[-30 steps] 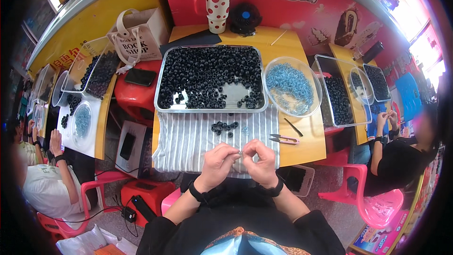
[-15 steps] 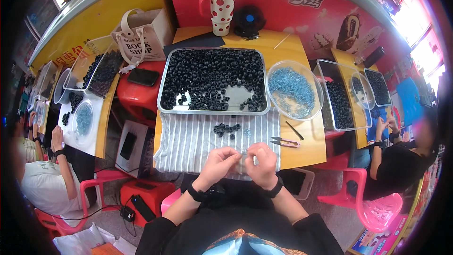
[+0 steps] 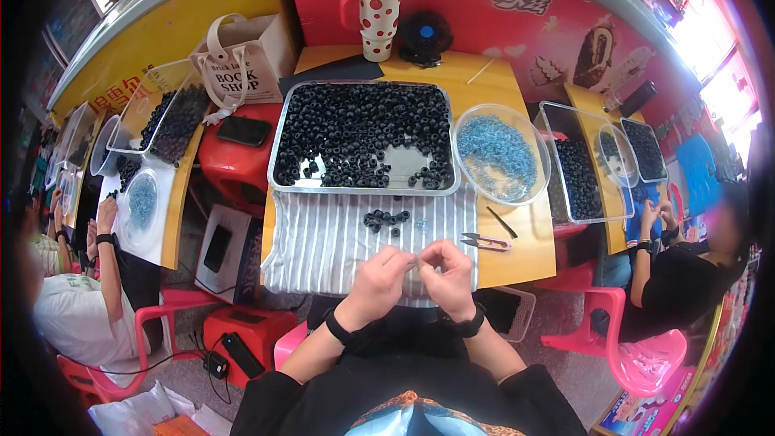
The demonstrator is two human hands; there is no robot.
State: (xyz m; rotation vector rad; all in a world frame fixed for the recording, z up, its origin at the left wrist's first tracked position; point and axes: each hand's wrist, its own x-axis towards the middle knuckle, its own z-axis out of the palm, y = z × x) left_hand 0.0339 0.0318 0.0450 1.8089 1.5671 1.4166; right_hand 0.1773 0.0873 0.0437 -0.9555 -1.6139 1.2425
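Over the near edge of a grey-and-white striped cloth [image 3: 311,254], my left hand [image 3: 381,276] and my right hand [image 3: 449,274] meet with fingertips pinched. Something small and dark shows between them, too tiny to make out. Just beyond my fingers lies a loose cluster of black ring-like beads [image 3: 386,219], with a few small pale-blue bits [image 3: 421,225] beside it. Behind the cloth stands a metal tray [image 3: 363,190] of many such black pieces. To its right is a clear round bowl [image 3: 542,186] of small blue pieces.
Right of the cloth lie thread snips [image 3: 487,242] and a thin dark tool [image 3: 502,222]. A dotted tumbler [image 3: 379,20] and a black fan [image 3: 425,36] stand at the back. A phone [image 3: 244,131] rests on a red stool. Other people work at tables on both sides.
My two hands have drawn closer, and their fingertips now meet; the right hand has turned slightly. At the left, a co-worker's hands have shifted.
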